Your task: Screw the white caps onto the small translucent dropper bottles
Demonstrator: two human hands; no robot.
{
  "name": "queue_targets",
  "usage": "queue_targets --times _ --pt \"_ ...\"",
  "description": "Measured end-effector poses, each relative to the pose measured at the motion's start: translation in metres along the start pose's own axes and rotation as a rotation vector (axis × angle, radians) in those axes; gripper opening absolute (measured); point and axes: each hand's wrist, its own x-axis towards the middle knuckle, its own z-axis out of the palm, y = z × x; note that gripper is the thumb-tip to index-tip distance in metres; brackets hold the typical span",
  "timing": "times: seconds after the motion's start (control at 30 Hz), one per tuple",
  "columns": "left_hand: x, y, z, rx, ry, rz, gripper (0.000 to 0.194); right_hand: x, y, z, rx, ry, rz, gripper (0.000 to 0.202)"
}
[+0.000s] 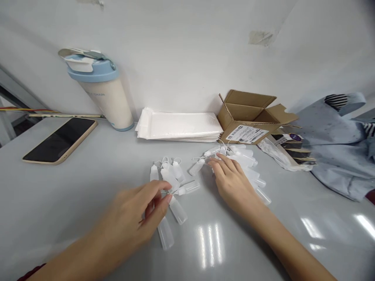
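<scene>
Small clear plastic needle-tip bottles with white caps lie on the grey table in two groups. My left hand (146, 212), slightly blurred, is at the left group, thumb and forefinger pinched at the top end of one bottle (178, 210). Another bottle (166, 234) lies partly under that hand, and several more (170, 175) lie just beyond its fingers. My right hand (231, 177) rests over the near left side of the larger right-hand pile (249, 164), fingers stretched out and slightly bent. Its fingertips are beside a bottle (197, 167) at the pile's left edge; its thumb is mostly hidden.
Against the wall stand a cream tumbler (107, 97) with a blue lid, a stack of white envelopes (181, 125) and an open cardboard box (246, 121). A phone (61, 140) lies far left. Plastic-wrapped items (288, 150) and light blue cloth (336, 144) are at right.
</scene>
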Motion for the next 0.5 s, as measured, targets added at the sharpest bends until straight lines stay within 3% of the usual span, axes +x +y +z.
queue_targets --times 0.23,0.5 --pt "-0.0006 0.0015 -0.0011 0.011 -0.030 0.023 0.018 0.0011 0.0032 0.0034 0.011 0.045 0.040 0.047" --pt "0.0010 0.0036 -0.0005 0.011 0.012 0.041 0.015 -0.0008 -0.0003 -0.0058 0.233 0.203 -0.015 0.031"
